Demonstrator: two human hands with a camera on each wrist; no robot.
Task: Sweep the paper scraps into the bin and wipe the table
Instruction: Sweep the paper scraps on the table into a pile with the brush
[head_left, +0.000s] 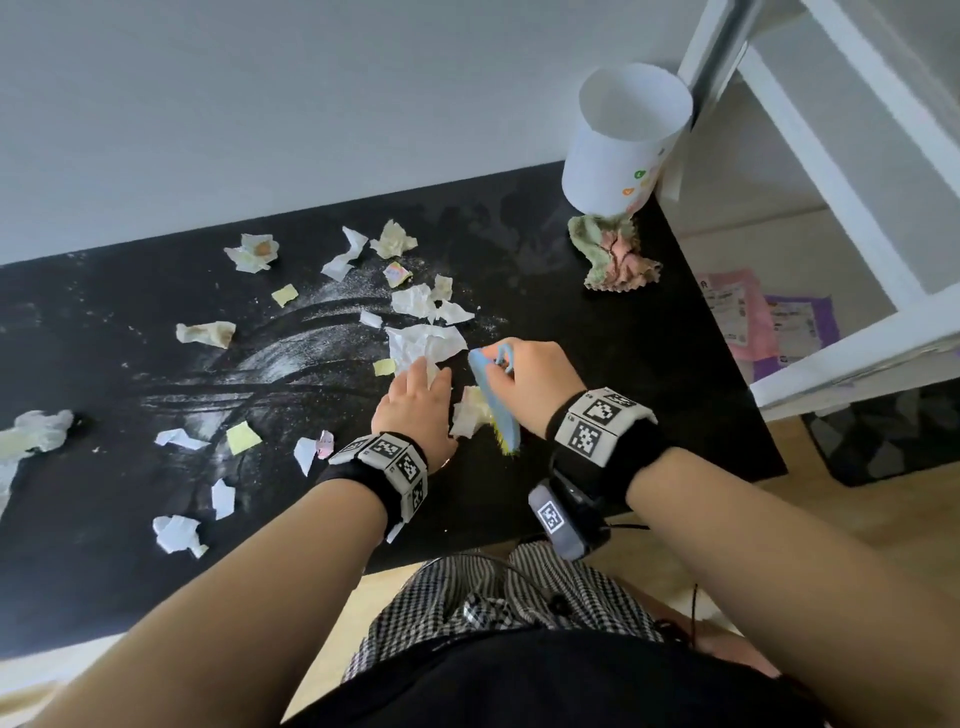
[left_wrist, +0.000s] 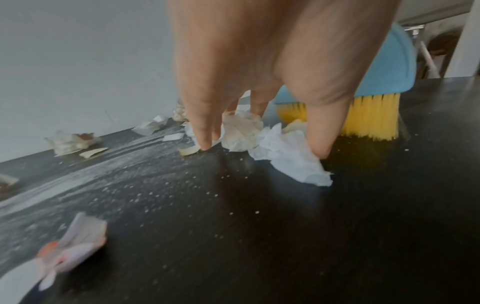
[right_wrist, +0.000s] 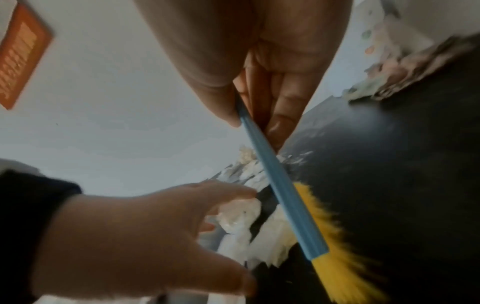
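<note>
Several crumpled paper scraps (head_left: 423, 343) lie scattered over the black table (head_left: 649, 364), along with streaks of white powder (head_left: 311, 338). My left hand (head_left: 415, 400) is spread with straight fingers, its fingertips (left_wrist: 205, 144) pressing on white scraps (left_wrist: 285, 160) at the table's middle. Just right of it, my right hand (head_left: 524, 374) grips a blue brush (head_left: 496, 400) with yellow bristles (left_wrist: 369, 119), which stand on the table against the scraps. A white bin (head_left: 623, 135) stands at the far right corner, mouth towards me. A green and pink cloth (head_left: 615, 254) lies crumpled in front of it.
A white shelf frame (head_left: 831, 208) rises right of the table, with pink and purple packets (head_left: 737, 312) on the floor below. More scraps (head_left: 176, 535) lie near the front left edge. A grey wall runs along the table's far side.
</note>
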